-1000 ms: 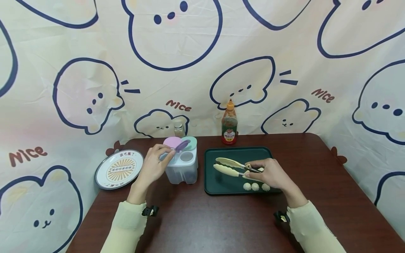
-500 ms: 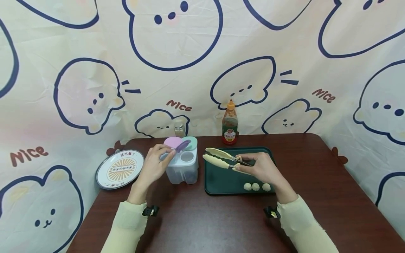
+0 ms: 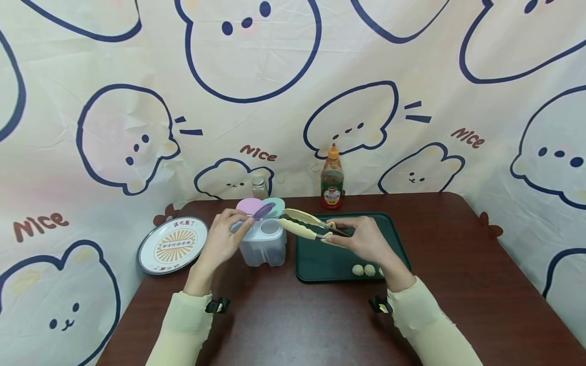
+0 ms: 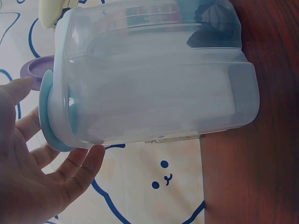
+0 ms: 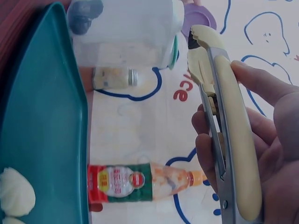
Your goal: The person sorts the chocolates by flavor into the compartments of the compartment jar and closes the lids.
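Note:
My left hand [image 3: 227,236] pinches a raised purple lid [image 3: 264,211] on the clear multi-compartment seasoning box [image 3: 262,249]; the round opening [image 3: 270,226] beneath it is uncovered. In the left wrist view, the thumb meets the purple lid [image 4: 39,70], and other fingers lie by a light blue lid [image 4: 49,112]. My right hand [image 3: 363,239] grips cream-and-metal tongs [image 3: 299,227], their tips pointing left, right beside that opening. The right wrist view shows the tongs [image 5: 231,126] in thumb and fingers, tips slightly apart. A dark ridged lump [image 4: 212,25] shows inside the box.
A dark green tray [image 3: 320,264] with small white bun-like pieces [image 3: 369,270] lies right of the box. Behind stand a sauce bottle [image 3: 331,183] with an orange cap and a small glass jar [image 3: 259,187]. A round patterned plate [image 3: 173,245] leans at the left.
The right hand has carried the tongs left from over the tray to the seasoning box. The left hand and the purple lid have stayed in place.

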`<move>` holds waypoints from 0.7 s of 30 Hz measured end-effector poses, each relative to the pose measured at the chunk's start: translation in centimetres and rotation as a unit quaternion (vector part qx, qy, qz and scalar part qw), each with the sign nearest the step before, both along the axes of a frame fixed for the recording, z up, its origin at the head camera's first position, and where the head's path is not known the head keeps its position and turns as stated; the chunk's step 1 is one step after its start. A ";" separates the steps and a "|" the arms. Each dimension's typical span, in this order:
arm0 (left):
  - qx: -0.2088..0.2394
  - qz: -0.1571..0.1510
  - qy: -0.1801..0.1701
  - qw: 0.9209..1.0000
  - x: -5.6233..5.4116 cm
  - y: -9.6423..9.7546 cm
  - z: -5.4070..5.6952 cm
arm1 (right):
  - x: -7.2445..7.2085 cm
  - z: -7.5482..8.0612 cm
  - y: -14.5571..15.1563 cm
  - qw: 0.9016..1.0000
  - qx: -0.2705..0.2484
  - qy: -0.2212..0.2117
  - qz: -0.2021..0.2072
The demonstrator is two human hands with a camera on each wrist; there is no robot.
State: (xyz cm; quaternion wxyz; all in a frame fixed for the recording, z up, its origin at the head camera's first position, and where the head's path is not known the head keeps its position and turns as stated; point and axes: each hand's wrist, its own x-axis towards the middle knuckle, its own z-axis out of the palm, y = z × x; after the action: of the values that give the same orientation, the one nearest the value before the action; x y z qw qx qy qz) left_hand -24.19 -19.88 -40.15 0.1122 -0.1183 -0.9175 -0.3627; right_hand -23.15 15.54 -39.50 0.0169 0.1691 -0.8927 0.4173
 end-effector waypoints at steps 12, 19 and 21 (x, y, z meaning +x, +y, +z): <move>-0.004 0.005 0.002 1.000 0.0 -0.1 -0.2 | -0.2 -0.1 -2.4 1.000 0.008 0.009 -0.002; -0.003 0.006 0.001 1.000 -0.1 0.0 -0.2 | -0.2 0.1 -2.9 1.000 0.014 0.008 0.000; -0.002 0.006 0.001 1.000 -0.1 0.0 -0.1 | -0.2 0.1 -2.9 1.000 0.017 0.010 0.003</move>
State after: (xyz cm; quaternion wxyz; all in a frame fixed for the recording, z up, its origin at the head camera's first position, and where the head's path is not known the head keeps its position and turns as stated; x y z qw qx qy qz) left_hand -24.27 -19.90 -40.29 0.1146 -0.1135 -0.9189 -0.3599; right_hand -23.39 12.68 -39.39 0.0218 0.1765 -0.8989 0.4004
